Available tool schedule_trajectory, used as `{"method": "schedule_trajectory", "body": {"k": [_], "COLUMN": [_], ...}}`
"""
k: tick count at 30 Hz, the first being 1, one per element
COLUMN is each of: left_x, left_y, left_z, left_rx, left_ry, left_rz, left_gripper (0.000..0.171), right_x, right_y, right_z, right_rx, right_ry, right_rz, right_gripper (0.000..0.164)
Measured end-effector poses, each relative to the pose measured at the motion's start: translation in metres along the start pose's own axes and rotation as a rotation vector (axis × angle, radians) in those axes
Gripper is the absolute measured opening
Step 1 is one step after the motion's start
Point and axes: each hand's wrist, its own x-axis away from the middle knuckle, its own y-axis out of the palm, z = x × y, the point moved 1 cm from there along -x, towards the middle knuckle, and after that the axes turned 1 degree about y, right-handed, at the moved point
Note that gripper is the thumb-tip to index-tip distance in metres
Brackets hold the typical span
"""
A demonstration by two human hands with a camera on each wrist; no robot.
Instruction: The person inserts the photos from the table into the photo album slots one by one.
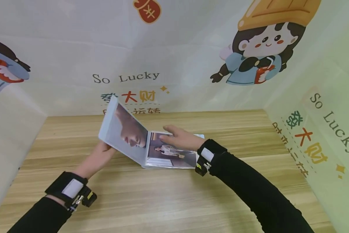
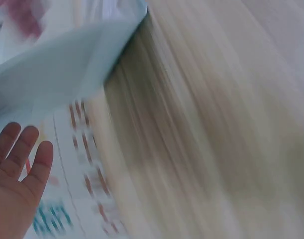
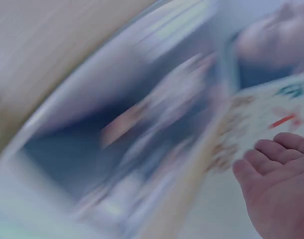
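Observation:
A photo album (image 1: 122,147) with a pale blue cover lies opened on the wooden table. Its left side is raised at a slant, showing a close-up face picture. On the flat right page (image 1: 158,161) is a photo of a person in light clothes, partly covered by my right hand (image 1: 183,139). That hand hovers over or touches the page with fingers extended; contact is unclear. My left hand (image 1: 102,153) is behind the raised cover (image 2: 57,69), its fingertips hidden in the head view. Straight, slightly spread fingers (image 2: 40,167) show beside the cover in the left wrist view.
The wood-grain table (image 1: 162,200) ends at a pale printed backdrop (image 1: 180,94), which rises behind it and along both sides with cartoon figures and lettering. Black wrist straps with small cameras (image 1: 88,197) sit on both wrists. Both wrist views are blurred.

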Motion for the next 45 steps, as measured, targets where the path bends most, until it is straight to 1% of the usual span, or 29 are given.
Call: {"method": "schedule_trajectory", "body": {"k": [2,4,7,8,11,13,15,17,18,20,23,26,30,31,35,39,43,45], "left_x": [-0.012,-0.022,-0.034,-0.036,-0.042,-0.044,-0.047,-0.048,-0.048,-0.048,-0.045,-0.042,-0.042,-0.042,-0.044,-0.046,-0.047,-0.046], "left_y": [0.018,0.034,0.054,0.059,0.073,0.080,0.086,0.091,0.092,0.094,0.095,0.096,0.097,0.098,0.100,0.104,0.106,0.106], "left_z": [0.006,0.009,0.009,0.008,0.005,0.003,0.000,-0.003,-0.004,-0.006,-0.009,-0.012,-0.012,-0.012,-0.008,-0.005,-0.005,-0.005], "left_rx": [-0.014,-0.038,-0.078,-0.089,-0.142,-0.180,-0.232,-0.282,-0.311,-0.365,-0.416,-0.446,-0.464,-0.464,-0.469,-0.481,-0.481,-0.484], "left_ry": [0.044,0.059,0.047,0.041,0.049,0.078,0.117,0.133,0.134,0.121,0.079,0.053,0.036,0.030,0.010,-0.005,-0.010,-0.004], "left_rz": [-0.058,-0.119,-0.183,-0.201,-0.224,-0.220,-0.213,-0.216,-0.219,-0.236,-0.268,-0.291,-0.302,-0.301,-0.307,-0.320,-0.319,-0.315], "left_gripper": [0.052,0.052,0.054,0.055,0.057,0.057,0.055,0.054,0.053,0.053,0.053,0.053,0.053,0.053,0.053,0.052,0.051,0.051], "right_x": [0.001,0.001,0.006,0.009,0.016,0.021,0.025,0.029,0.032,0.037,0.044,0.049,0.051,0.051,0.052,0.050,0.047,0.046], "right_y": [-0.004,-0.009,-0.017,-0.021,-0.032,-0.039,-0.046,-0.052,-0.054,-0.057,-0.057,-0.055,-0.049,-0.047,-0.038,-0.029,-0.019,-0.015], "right_z": [-0.021,-0.039,-0.058,-0.062,-0.069,-0.069,-0.065,-0.059,-0.054,-0.042,-0.021,0.003,0.036,0.043,0.069,0.085,0.091,0.092], "right_rx": [-0.104,-0.238,-0.449,-0.503,-0.587,-0.609,-0.619,-0.614,-0.591,-0.575,-0.539,-0.518,-0.506,-0.509,-0.449,-0.363,-0.319,-0.316], "right_ry": [-0.001,-0.007,0.004,0.004,0.027,0.063,0.104,0.139,0.150,0.168,0.202,0.286,0.401,0.418,0.501,0.526,0.503,0.493], "right_rz": [-0.008,0.006,0.055,0.075,0.147,0.175,0.202,0.214,0.219,0.238,0.263,0.301,0.363,0.377,0.405,0.406,0.436,0.455], "right_gripper": [0.067,0.065,0.064,0.064,0.063,0.060,0.054,0.050,0.050,0.047,0.048,0.055,0.060,0.060,0.063,0.067,0.069,0.070]}}
